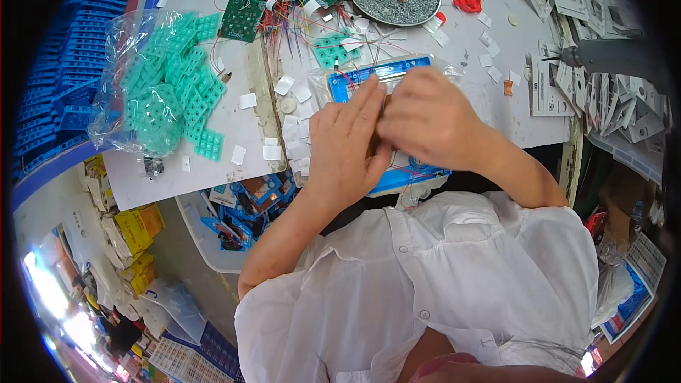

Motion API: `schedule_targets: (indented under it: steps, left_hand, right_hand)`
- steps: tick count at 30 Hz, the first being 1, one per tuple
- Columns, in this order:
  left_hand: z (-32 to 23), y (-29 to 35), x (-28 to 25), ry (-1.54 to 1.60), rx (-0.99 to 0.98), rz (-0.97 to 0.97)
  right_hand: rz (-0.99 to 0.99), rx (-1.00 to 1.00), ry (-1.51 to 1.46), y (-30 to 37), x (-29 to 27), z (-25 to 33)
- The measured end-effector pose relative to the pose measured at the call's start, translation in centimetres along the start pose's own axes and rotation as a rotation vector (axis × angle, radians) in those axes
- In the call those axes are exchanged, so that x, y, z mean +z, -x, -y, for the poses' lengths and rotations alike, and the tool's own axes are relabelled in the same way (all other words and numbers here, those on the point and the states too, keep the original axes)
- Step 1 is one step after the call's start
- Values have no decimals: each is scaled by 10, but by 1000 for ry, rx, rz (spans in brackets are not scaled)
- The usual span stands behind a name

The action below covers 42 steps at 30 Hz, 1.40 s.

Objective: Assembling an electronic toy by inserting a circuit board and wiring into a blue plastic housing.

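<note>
Left of the blue casing (pixel 389 69), green keypads (pixel 191 92) are heaped, partly bagged. Over the casing, the left hand (pixel 347 138) is held nearly straight-fingered, the right hand (pixel 429 120) curled; whether anything is gripped cannot be told. Fitting work inside it seems underway, steadiness being needed next; no lettering there is legible.

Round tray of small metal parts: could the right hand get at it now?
Probably yes: the tray lies open-topped beyond the right hand and nothing large blocks the way, though that hand is busy at the blue frame.
</note>
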<state>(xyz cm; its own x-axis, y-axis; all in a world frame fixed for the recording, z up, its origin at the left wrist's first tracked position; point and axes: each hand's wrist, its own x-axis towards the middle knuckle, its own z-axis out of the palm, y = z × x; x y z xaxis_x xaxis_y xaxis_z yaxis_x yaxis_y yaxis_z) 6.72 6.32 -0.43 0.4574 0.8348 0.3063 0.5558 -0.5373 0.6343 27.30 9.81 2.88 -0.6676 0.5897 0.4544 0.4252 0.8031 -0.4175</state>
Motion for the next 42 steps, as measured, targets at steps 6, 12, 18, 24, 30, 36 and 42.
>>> schedule_targets:
  steps: [6, 12, 18, 24, 30, 36, 42]
  left_hand:
    - [1, 5, -5, -237, 104, 106]
    - [3, -4, -20, -82, 167, 63]
    - [12, -23, -8, -333, 71, -127]
    - [24, -53, 3, -411, -120, -312]
    - [23, -49, 7, -251, 97, -349]
    - [26, -46, 6, -147, 178, -244]
    - [22, -44, 7, -115, 164, -188]
  right_hand:
    - [65, 55, -271, -16, -20, -24]
    - [75, 16, 177, -29, -1, -64]
    - [159, 116, 144, -19, -17, -39]
    - [319, 199, 317, -18, -24, -20]
    - [452, 78, 458, -22, -31, -15]
    - [451, 279, 44, -13, -33, -23]
    - [188, 183, 62, 15, -16, -26]
